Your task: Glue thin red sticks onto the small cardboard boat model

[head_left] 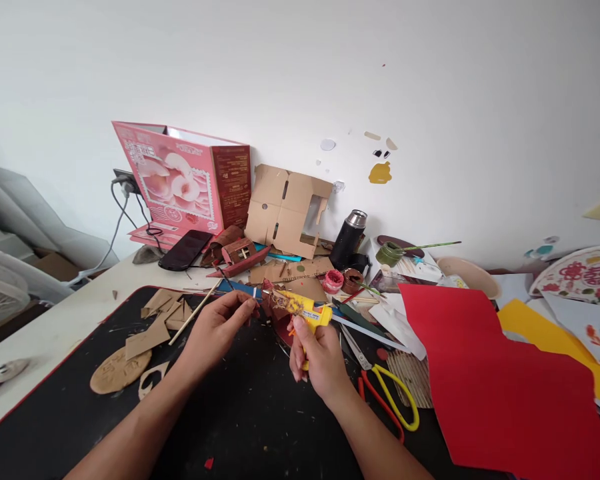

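My right hand (pixel 317 357) is wrapped round the handle of a yellow hot glue gun (pixel 307 310), its nozzle pointing left and its barrel smeared with brown. Just left of the nozzle, my left hand (pixel 225 320) is closed in a pinch; whatever lies between its fingertips is too small to make out. Behind the left hand rests a small brown model boat (pixel 240 263) with a little house on it. Under the glue gun there is a dark red piece (pixel 281 323), partly hidden by the gun and my right hand. A thin pale stick (pixel 195 312) lies beside my left hand.
Scissors (pixel 380 380) with yellow and red handles and a large red sheet (pixel 510 380) lie at right. Cardboard scraps (pixel 155 330) are at left. Behind stand paint jars (pixel 333 281), a black flask (pixel 349 240), a phone (pixel 186 250), cut cardboard (pixel 280 207) and a pink box (pixel 180 177).
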Tool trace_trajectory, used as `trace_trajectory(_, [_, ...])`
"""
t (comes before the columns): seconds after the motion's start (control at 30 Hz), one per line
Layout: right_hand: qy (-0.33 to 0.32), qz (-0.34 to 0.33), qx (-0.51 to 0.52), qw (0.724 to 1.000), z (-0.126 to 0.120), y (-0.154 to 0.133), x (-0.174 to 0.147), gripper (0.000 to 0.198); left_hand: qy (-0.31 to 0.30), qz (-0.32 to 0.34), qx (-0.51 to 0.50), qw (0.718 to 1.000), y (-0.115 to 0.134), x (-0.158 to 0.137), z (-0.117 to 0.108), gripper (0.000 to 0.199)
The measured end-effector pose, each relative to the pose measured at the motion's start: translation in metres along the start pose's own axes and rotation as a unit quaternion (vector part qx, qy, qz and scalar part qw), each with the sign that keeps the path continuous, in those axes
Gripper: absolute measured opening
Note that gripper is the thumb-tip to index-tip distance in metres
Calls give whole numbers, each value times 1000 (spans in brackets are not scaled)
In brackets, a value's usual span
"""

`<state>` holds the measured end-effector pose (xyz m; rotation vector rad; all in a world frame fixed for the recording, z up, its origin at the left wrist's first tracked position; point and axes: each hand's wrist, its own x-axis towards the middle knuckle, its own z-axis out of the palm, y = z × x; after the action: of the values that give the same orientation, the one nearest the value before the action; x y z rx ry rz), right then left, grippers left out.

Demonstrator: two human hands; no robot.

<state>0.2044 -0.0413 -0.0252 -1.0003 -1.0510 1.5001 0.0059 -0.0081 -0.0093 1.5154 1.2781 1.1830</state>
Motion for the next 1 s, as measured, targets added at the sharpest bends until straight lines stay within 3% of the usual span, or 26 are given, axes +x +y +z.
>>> trace_trajectory(0.23, [19,-4,20,1000,0,0,2,68,9,-2,-47,999,3,-1,0,43])
trace_trajectory(0.47, [15,10,16,1000,4,2,-1,71,-46,-23,-101,994,2,-1,5,45])
trace_trajectory(1.0, [10,14,-23,1000,6,4,-3,69,-23,-38,-175,984,-9,3,9,38])
